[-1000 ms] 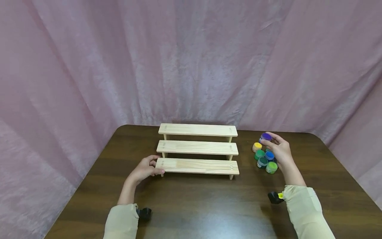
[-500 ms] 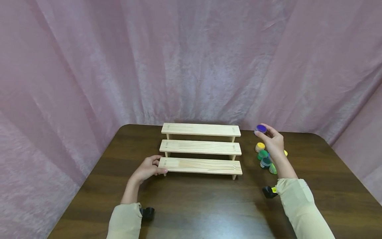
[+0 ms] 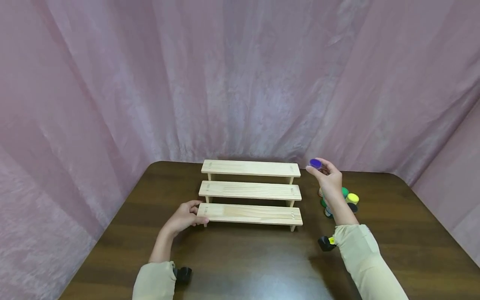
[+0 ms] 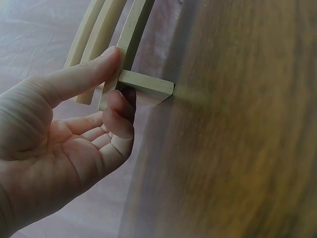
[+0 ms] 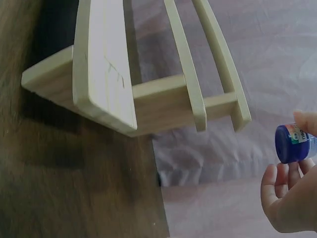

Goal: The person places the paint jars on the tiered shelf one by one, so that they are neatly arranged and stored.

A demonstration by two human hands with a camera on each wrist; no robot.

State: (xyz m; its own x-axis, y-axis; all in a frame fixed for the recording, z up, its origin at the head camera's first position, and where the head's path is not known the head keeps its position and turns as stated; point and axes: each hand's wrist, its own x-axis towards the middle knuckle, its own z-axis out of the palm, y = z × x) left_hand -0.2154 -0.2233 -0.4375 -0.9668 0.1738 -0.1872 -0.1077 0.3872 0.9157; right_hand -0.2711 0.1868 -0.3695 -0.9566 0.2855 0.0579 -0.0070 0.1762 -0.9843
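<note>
At the left part of the brown table, a pale sleeve leads to the left hand, which pinches the end of the lowest board of a wooden stand: the thumb lies upon the board, and the bent fingers are at its underside. A black device sits at this wrist. Next comes the stand itself, upright on the table, its three boards rising like steps toward the pink curtain behind. Farther to the right, near the end of the top board but apart from it, a purple jar is held in the air. The right hand pinches this jar between thumb and fingers; from the right wrist, one sees a coloured label on its side. Beside the right forearm stand more small jars, among them a green jar and a yellow jar; some are partly covered, so their number cannot be told
</note>
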